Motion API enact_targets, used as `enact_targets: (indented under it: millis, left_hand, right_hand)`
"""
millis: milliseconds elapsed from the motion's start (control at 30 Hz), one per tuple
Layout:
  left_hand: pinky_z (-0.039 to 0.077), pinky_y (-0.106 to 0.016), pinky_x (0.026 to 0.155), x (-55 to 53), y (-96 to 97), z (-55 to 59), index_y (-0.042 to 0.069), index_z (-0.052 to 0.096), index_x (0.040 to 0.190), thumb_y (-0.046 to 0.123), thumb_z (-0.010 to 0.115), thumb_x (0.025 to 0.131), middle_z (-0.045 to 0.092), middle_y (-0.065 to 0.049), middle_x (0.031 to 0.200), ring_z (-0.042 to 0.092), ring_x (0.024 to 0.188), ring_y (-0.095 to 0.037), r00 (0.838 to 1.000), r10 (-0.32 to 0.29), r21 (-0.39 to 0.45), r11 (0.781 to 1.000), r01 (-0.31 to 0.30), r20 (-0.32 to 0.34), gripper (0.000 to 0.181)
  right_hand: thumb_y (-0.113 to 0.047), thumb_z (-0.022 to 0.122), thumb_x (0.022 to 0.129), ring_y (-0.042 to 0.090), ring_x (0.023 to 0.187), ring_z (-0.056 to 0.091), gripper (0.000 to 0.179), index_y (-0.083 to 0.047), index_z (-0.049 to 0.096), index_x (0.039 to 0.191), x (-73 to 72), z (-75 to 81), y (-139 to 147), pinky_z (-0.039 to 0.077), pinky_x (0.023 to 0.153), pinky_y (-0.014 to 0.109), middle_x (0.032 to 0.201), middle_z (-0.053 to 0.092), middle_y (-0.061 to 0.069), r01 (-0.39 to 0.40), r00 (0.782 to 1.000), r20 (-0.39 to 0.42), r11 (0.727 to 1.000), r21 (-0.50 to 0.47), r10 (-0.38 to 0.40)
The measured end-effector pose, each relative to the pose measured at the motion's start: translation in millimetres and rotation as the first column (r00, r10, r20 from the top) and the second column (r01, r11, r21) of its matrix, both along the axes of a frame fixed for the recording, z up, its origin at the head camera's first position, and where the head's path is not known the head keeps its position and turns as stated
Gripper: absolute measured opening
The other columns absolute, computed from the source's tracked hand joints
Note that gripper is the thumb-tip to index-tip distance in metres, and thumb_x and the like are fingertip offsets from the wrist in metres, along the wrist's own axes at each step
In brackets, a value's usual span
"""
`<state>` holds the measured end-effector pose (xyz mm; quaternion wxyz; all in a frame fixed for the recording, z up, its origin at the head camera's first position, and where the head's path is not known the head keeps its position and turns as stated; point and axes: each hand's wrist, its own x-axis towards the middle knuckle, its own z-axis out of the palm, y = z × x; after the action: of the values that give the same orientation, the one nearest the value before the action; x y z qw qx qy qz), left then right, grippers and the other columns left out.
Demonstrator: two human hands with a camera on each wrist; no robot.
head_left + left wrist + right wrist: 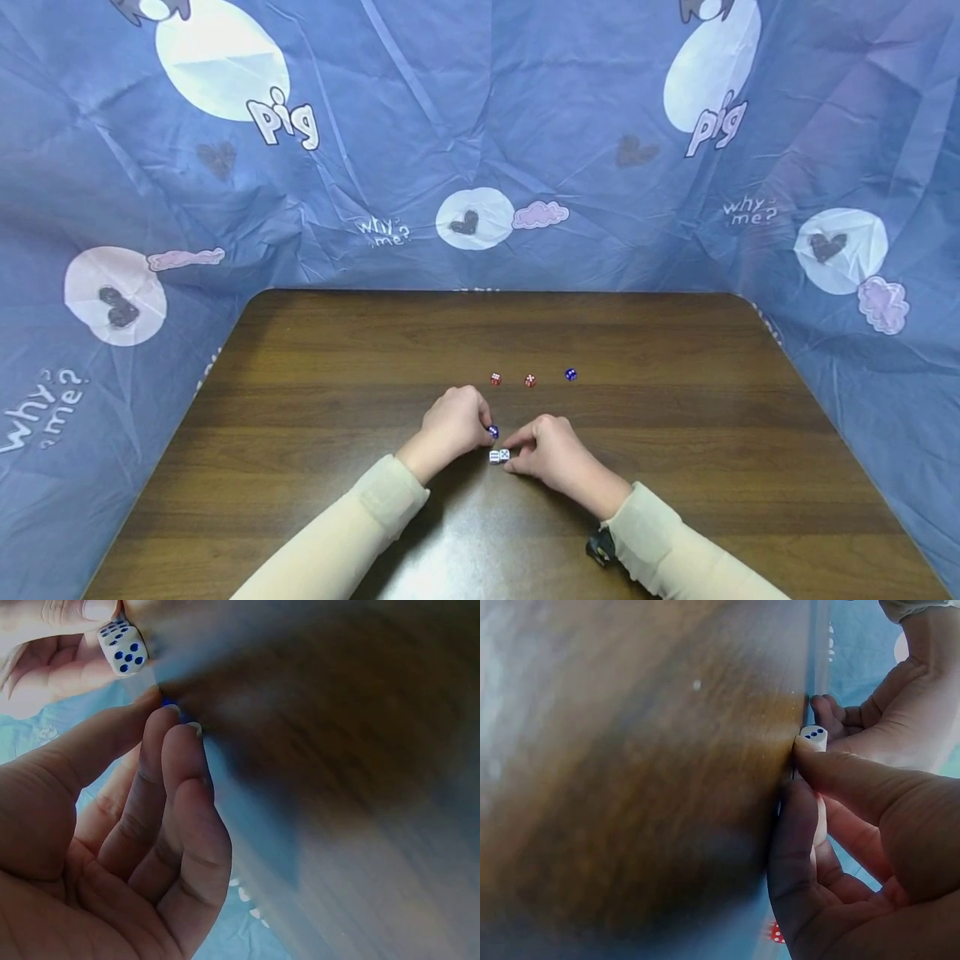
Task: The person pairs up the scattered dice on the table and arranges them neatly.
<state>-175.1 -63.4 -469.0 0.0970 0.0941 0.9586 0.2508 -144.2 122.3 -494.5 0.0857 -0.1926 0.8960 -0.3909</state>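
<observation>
Between thumb and fingertips, my left hand (pixel 453 419) pinches a small blue die (pixel 492 432), just beyond two white dice. In the left wrist view only a blue sliver of that die (pixel 169 700) shows past the fingertips. The two white dice sit side by side, a left one (pixel 494 457) and a right one (pixel 505 454). My right hand (pixel 555 454) grips the right white die by thumb and finger. Blue pips mark the white die (pixel 126 652) in the left wrist view. In the right wrist view the thumb partly covers a white die (pixel 815 736).
Farther back on the brown wooden table (pixel 337 350) lie a red die (pixel 496 379), a second red die (pixel 530 381) and another blue die (pixel 571 375), spaced in a rough row. A blue printed curtain (pixel 420 150) surrounds the table's back and sides.
</observation>
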Motion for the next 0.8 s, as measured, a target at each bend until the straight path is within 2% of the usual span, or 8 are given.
enact_targets:
  millis: [233,500,733,800]
  left_hand:
    - [0.047,-0.037,0.054,-0.5,-0.6,-0.5,0.024,0.071,0.064,0.019,0.093,0.069,0.062,0.007,0.070,0.059,0.066,-0.017,1.000,-0.002,0.018,1.000,0.002,-0.001,0.023]
    - [0.045,-0.036,0.052,0.7,-0.8,-1.4,0.024,0.071,0.063,0.019,0.092,0.070,0.058,0.009,0.059,0.057,0.063,-0.015,1.000,-0.012,0.024,1.000,0.012,0.001,0.023]
    - [0.044,-0.035,0.047,4.1,-0.1,1.6,0.020,0.069,0.062,0.016,0.091,0.072,0.055,0.011,0.046,0.056,0.050,-0.013,1.000,-0.011,0.047,0.999,0.010,0.009,0.024]
    - [0.044,-0.035,0.047,4.5,0.3,1.6,0.020,0.069,0.062,0.016,0.091,0.073,0.054,0.011,0.045,0.056,0.046,-0.011,1.000,-0.007,0.052,0.999,0.006,0.020,0.024]
  right_hand:
    - [-0.007,0.090,0.075,0.003,0.052,0.054,0.027,-0.008,0.079,0.100,1.2,3.6,2,0.044,0.048,0.023,0.059,0.060,-0.011,-0.007,0.999,0.037,1.000,0.002,0.007]
    - [-0.007,0.090,0.076,0.006,0.053,0.055,0.035,-0.002,0.076,0.108,1.7,7.2,7,0.043,0.048,0.025,0.060,0.061,-0.008,0.017,0.994,0.107,1.000,0.000,-0.017]
    - [-0.010,0.090,0.075,0.007,0.053,0.056,0.037,-0.003,0.076,0.108,-6.3,12.7,21,0.045,0.050,0.027,0.061,0.062,-0.009,0.094,0.995,0.039,0.996,0.003,-0.094]
    - [-0.011,0.090,0.076,0.008,0.053,0.058,0.038,-0.003,0.076,0.110,-10.2,16.2,25,0.046,0.051,0.028,0.062,0.064,-0.009,0.123,0.992,0.042,0.992,-0.003,-0.123]
